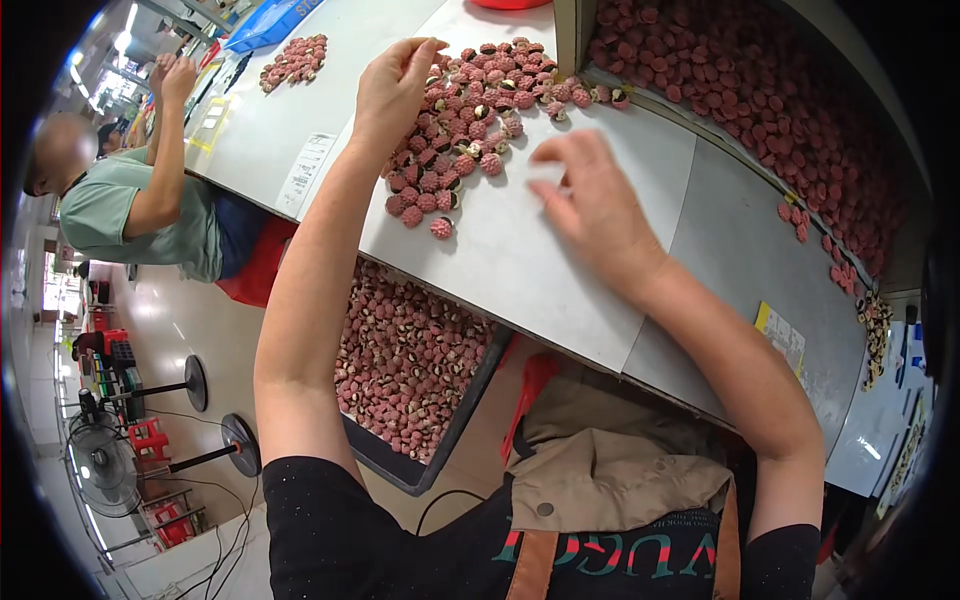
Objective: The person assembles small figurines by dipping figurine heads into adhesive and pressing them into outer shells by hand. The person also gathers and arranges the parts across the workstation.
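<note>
A heap of small pink, bumpy round pieces (455, 125), some showing dark and cream sides, lies spread over the pale tabletop. At its far left edge my left hand (393, 95) is raised with thumb and fingers pressed together; whatever they hold is hidden. My right hand (598, 210) hovers over the bare table to the right of the heap, smeared by motion. Its thumb and forefinger are apart, with nothing visible between them. One loose pink piece (441, 228) sits at the near end of the heap.
A large bin of pink half-shells (740, 110) stands at the back right. Below the table edge, a black crate (478, 398) holds many similar pieces. Across the left side, a co-worker (150, 205) sits near a smaller pile (294, 62) and a blue tray (268, 25). Fans stand lower left.
</note>
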`<state>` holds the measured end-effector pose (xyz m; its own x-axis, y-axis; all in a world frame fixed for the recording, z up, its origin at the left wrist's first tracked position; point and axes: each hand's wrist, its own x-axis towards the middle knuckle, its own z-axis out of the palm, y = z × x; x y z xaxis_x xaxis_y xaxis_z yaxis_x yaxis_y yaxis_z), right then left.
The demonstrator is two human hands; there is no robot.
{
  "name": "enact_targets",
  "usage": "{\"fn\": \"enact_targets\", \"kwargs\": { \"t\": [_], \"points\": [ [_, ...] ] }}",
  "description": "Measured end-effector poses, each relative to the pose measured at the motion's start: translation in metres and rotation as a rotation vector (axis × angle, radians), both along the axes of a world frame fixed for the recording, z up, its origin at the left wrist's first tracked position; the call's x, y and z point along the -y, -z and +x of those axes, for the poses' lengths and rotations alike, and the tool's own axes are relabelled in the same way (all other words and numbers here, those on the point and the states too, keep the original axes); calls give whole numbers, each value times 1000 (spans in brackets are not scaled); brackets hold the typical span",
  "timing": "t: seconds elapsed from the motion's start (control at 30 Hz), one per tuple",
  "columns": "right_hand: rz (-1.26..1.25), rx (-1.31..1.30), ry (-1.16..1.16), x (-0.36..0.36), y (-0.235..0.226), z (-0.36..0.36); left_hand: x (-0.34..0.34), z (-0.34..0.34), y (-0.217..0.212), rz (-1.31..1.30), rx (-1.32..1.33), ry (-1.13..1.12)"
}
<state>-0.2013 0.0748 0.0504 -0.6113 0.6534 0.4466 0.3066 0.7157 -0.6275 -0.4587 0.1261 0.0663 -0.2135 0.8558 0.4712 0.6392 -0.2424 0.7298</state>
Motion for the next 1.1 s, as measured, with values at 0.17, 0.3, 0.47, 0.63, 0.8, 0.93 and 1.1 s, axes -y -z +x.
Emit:
{"fn": "enact_targets", "kwargs": {
  "t": [0.17, 0.3, 0.47, 0.63, 0.8, 0.93, 1.1],
  "points": [
    [109, -32, 177, -49, 2, -10, -30, -18, -9, -68, -74, 2],
    [167, 115, 174, -75, 5, -21, -61, -24, -6, -88, -181, 20],
    [236, 149, 220, -76, 7, -34, -98, -24, 4, -211, -290, 137],
    [275, 197, 223, -77, 7, -39, -123, -22, 16, -268, -358, 255],
    [276, 157, 247, -82, 14, -37, -112, -33, 15, -297, -353, 266],
    [281, 152, 244, -83, 13, -33, -83, -43, 12, -310, -262, 256],
    [307, 158, 248, -83, 13, -27, -47, -47, 8, -334, -205, 218]
  ]
}}
